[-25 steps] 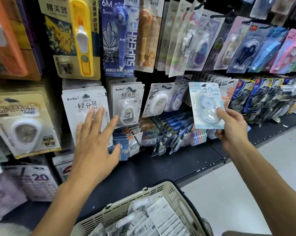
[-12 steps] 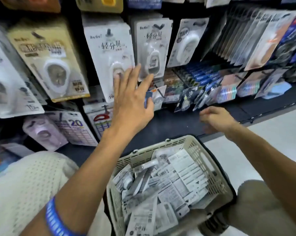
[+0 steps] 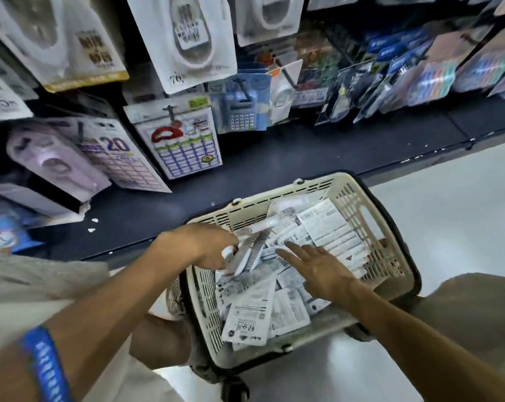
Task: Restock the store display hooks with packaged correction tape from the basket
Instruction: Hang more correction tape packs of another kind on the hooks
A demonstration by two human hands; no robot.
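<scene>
Left hand (image 3: 205,245), at 9 o'clock in the basket (image 3: 370,210), grips upright correction tape packs (image 3: 247,253). Right hand (image 3: 318,271), at centre, lies open, fingers spread, over loose packs (image 3: 251,311).

Basket (image 3: 361,198) interior: filled with loose packaged correction tape (image 3: 247,314) lying flat and overlapping; no bare floor shows. Left hand (image 3: 205,245) occupies the 10 o'clock corner, closed on a few packs; right hand (image 3: 324,271) lies spread flat over the pile at centre. Open access from above at 2 o'clock and 6 o'clock of the basket.

Dark shelf ledge (image 3: 274,163) at 12 o'clock: bare strip, passable.

Hanging packages (image 3: 184,42) above the ledge: crowded and overlapping from 9 to 3 o'clock.

Floor (image 3: 448,216) at 3 o'clock: open.
</scene>
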